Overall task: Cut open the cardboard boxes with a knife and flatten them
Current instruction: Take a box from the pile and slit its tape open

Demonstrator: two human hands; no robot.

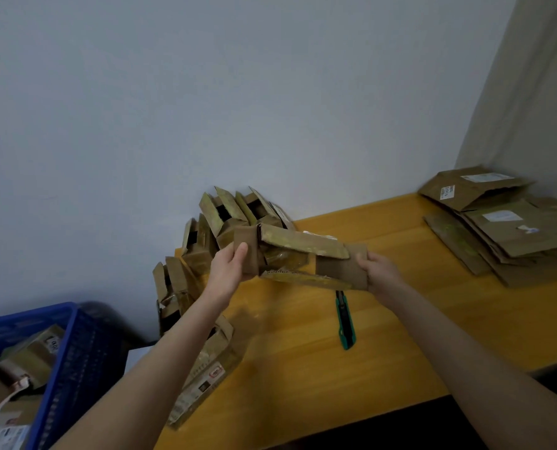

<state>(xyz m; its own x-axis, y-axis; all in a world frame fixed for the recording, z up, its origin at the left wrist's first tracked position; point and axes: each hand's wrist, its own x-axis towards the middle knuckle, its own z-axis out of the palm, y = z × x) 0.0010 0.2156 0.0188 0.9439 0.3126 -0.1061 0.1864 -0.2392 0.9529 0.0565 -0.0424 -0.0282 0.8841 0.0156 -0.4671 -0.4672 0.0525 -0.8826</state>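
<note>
Head view looks down on a yellow-orange wooden table (pixel 384 336) set against a pale grey wall (pixel 205 92). Both bare arms reach forward and hold one brown cardboard box, cut open and partly collapsed (pixel 303 246), in the air above the table. The left hand (pixel 230 266) grips the box's left end flap, thumb on the near face and fingers curled behind it. The right hand (pixel 379 271) grips the right end flap in the same way, thumb on top, fingers hidden underneath. Between the hands the long side panels splay apart, one raised and one hanging lower.

A green-and-black utility knife (pixel 345 319) lies flat on the table just below the box, nearer the right forearm, untouched by either hand. A cluster of opened, unflattened brown boxes (pixel 225 216) stands at the table's left edge by the wall. A stack of flattened brown cardboard (pixel 504 228) lies at the far right corner, well apart from the hands. At lower left, beside the table, a blue plastic crate (pixel 66 345) holds more brown cardboard parcels (pixel 27 362).
</note>
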